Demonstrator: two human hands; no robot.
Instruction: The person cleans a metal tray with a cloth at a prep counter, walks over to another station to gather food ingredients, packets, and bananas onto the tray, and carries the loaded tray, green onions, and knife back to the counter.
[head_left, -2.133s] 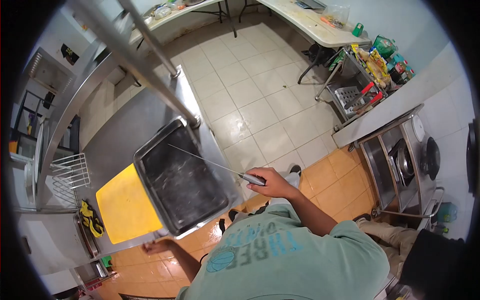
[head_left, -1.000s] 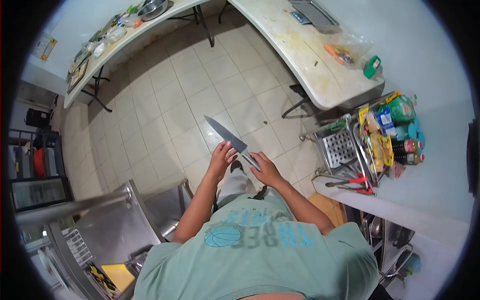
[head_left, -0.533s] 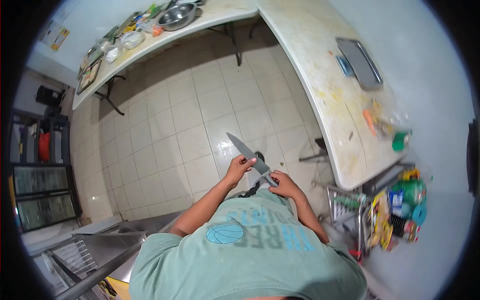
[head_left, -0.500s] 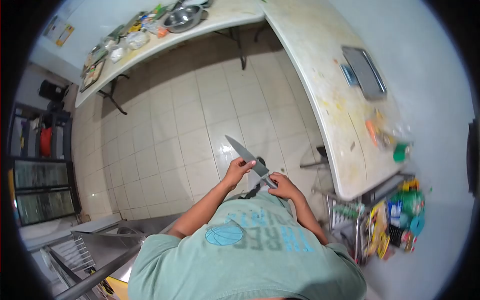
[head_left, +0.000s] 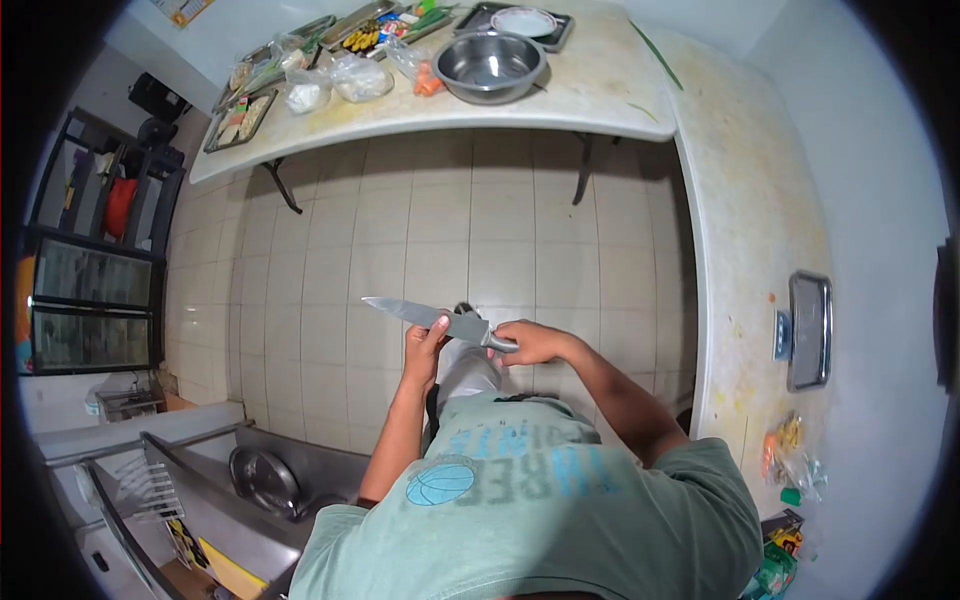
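A large kitchen knife (head_left: 400,309) lies across in front of my body, its tip pointing left and its blade broad and grey. My right hand (head_left: 528,342) is wrapped round the grey handle. Nearer the tip, my left hand (head_left: 428,343) pinches the blade, with the thumb on its upper face. Beyond the knife, on the far white table (head_left: 560,110), are a steel bowl (head_left: 489,66), a bag of carrots (head_left: 427,80), white plastic bags (head_left: 360,77) and trays of vegetables.
A second white table (head_left: 745,220) along the right holds a metal tray (head_left: 810,331), a small scale (head_left: 782,335) and bagged vegetables (head_left: 788,450). At lower left are a steel sink counter (head_left: 330,460), a round pan (head_left: 265,480) and a yellow board (head_left: 232,571).
The view has turned from the steel counter toward the far table. My left hand, earlier empty, has taken hold of the blade; the knife now lies flatter across, tip to the left.
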